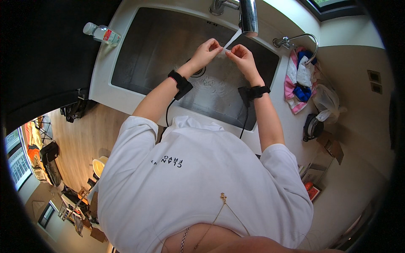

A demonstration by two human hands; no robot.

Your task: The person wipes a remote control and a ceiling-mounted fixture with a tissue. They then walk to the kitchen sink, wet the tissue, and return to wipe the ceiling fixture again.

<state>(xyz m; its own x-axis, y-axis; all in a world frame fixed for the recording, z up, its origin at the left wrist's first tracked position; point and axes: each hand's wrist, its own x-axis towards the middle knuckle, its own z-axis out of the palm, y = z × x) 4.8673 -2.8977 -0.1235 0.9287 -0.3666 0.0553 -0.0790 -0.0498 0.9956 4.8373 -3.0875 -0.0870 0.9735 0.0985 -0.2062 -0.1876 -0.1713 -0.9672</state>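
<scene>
Over the stainless steel sink basin (152, 47), my left hand (207, 52) and my right hand (242, 57) face each other with thumb and finger pinched together, their tips nearly touching. A narrow whitish band (232, 38) runs from beside the chrome faucet spout (249, 19) down to my fingertips; whether it is running water or a thin strip I cannot tell. Anything small between the fingertips is too fine to make out. Water ripples on the basin floor below, near the drain (199, 72). Both wrists wear black straps with boxy modules and cables.
A clear bottle with a white cap (102, 33) lies at the sink's left rim. To the right are a small curved chrome tap (311, 41), pink, white and blue cloths (300, 79), a plastic bag (327, 101), a round dark container (313, 126) and an open cardboard box (330, 145).
</scene>
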